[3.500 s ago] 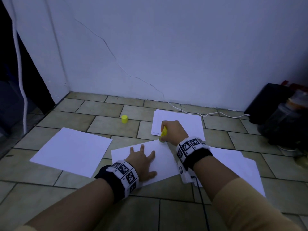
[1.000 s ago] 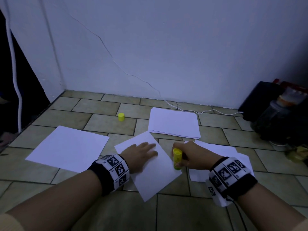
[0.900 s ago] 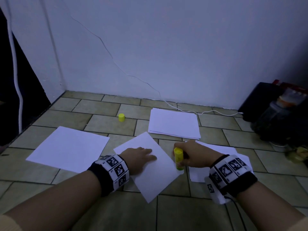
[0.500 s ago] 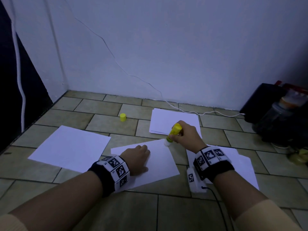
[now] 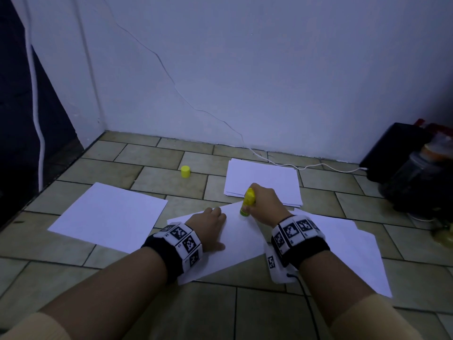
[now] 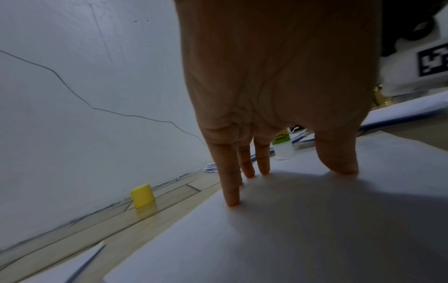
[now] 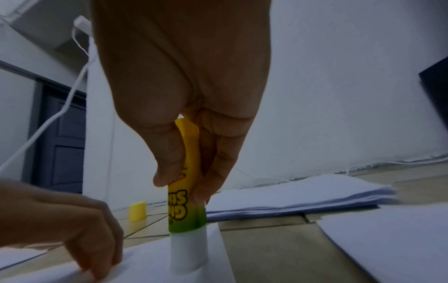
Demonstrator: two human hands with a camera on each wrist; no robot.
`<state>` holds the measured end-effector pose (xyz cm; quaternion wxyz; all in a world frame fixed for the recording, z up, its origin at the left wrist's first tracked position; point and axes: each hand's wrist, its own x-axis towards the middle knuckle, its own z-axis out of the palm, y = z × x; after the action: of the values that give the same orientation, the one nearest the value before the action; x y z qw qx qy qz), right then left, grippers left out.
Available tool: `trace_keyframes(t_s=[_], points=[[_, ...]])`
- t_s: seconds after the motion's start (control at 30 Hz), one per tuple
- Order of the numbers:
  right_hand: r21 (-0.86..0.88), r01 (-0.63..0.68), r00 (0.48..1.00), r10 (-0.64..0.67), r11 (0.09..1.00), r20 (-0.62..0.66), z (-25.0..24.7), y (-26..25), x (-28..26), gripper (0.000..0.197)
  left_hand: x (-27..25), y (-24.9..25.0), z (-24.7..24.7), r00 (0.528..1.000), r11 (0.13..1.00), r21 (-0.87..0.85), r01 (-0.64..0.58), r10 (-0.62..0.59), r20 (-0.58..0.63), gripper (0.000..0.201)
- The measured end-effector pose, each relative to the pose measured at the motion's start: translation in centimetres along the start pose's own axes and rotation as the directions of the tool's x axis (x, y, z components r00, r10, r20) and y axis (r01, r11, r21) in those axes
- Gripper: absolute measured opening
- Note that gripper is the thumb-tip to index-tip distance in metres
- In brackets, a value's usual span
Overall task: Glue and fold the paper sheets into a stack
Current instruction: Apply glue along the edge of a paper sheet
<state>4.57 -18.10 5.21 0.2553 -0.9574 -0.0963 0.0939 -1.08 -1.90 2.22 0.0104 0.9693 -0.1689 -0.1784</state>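
1. In the head view, a sheet is pinned to the tiled floor at frame centre by the left hand, whose straight fingers are pressed flat on it.
2. A glue stick is clasped in the right hand; its tip is set on the sheet's far corner.
3. Only the right wrist view shows the white glue end touching the paper and the printed label under thumb and fingers.
4. Only the left wrist view shows the four fingertips planted on the paper.
5. A paper stack lies just behind the right hand; a yellow cap stands upper left of it.
6. Further sheets are seen only in the head view: one at left, others at right.
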Motion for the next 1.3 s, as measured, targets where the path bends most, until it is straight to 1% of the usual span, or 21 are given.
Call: trace_keyframes(t_s=[0.13, 0.27, 0.33, 0.4, 0.47, 0.63, 0.7, 0.8, 0.83, 0.87, 0.93, 0.97, 1.1, 1.17, 1.23, 1.3], points=[[-0.054, 0.013, 0.999, -0.011, 0.998, 0.03, -0.5, 0.8, -2.7, 0.025, 0.2, -0.1, -0.3, 1.0, 1.0, 0.02, -0.014, 0.014, 0.008, 0.065], [-0.095, 0.05, 0.997, -0.044, 0.994, 0.058, -1.1, 1.3, -4.4, 0.014, 0.4, -0.2, -1.1, 0.998, 0.998, 0.06, -0.003, 0.0, 0.055, 0.049], [-0.099, 0.075, 0.995, -0.069, 0.992, 0.066, -1.3, 1.6, -4.8, 0.009, 0.4, -0.4, -1.4, 0.998, 0.994, 0.108, -0.019, 0.012, 0.068, 0.048], [-0.101, 0.092, 0.993, -0.083, 0.991, 0.086, -1.4, 2.0, -5.1, 0.012, 0.4, -0.6, -1.5, 0.995, 0.989, 0.142, -0.045, 0.031, 0.095, 0.057], [-0.127, 0.104, 0.99, -0.091, 0.986, 0.111, -1.5, 2.4, -5.4, 0.019, 0.3, -0.7, -1.7, 0.992, 0.98, 0.186, -0.065, 0.043, 0.116, 0.062], [-0.136, 0.101, 0.988, -0.083, 0.986, 0.129, -1.8, 3.1, -5.6, 0.027, 0.0, -0.5, -1.8, 0.992, 0.969, 0.239, -0.069, 0.042, 0.117, 0.065], [-0.07, 0.079, 0.994, -0.073, 0.994, 0.086, -2.3, 3.2, -5.4, 0.027, -0.3, -0.8, -1.9, 0.994, 0.968, 0.245, -0.049, 0.025, 0.103, 0.07], [0.074, 0.071, 0.996, -0.067, 0.995, -0.058, -2.8, 3.0, -4.8, 0.022, -0.6, -1.4, -1.7, 0.999, 0.968, 0.252, -0.02, 0.008, 0.047, 0.077], [0.106, 0.07, 0.994, -0.06, 0.992, -0.093, -2.7, 2.9, -4.5, 0.023, -0.7, -1.5, -1.5, 0.999, 0.971, 0.237, -0.013, 0.006, 0.033, 0.075], [0.138, 0.068, 0.992, -0.052, 0.988, -0.119, -2.6, 2.8, -4.1, 0.024, -0.7, -1.7, -1.3, 1.0, 0.977, 0.214, -0.005, -0.001, 0.026, 0.069], [0.203, 0.064, 0.987, -0.032, 0.977, -0.157, -2.3, 2.6, -3.2, 0.026, -0.6, -1.9, -1.0, 1.0, 0.982, 0.189, 0.016, -0.02, 0.021, 0.049], [0.225, 0.057, 0.985, -0.019, 0.973, -0.169, -2.1, 2.5, -2.8, 0.026, -0.6, -2.1, -0.9, 0.999, 0.981, 0.193, 0.026, -0.03, 0.016, 0.044], [0.28, 0.047, 0.984, 0.003, 0.959, -0.176, -0.4, 1.5, -1.1, 0.024, -0.8, -3.2, -0.9, 0.998, 0.972, 0.227, 0.054, -0.059, 0.016, 0.05], [0.321, 0.044, 0.983, 0.016, 0.946, -0.181, 0.9, 0.7, -0.5, 0.023, -0.9, -3.8, -1.0, 0.997, 0.971, 0.228, 0.076, -0.071, -0.031, 0.053], [0.374, 0.04, 0.982, 0.032, 0.927, -0.185, 1.9, -0.2, 0.2, 0.021, -1.0, -4.3, -0.7, 0.996, 0.976, 0.203, 0.081, -0.07, -0.059, 0.061], [0.377, 0.058, 0.982, 0.015, 0.924, -0.187, 2.7, -1.2, 0.8, 0.022, -1.0, -4.6, -0.3, 0.996, 0.985, 0.153, 0.079, -0.073, -0.044, 0.062]])
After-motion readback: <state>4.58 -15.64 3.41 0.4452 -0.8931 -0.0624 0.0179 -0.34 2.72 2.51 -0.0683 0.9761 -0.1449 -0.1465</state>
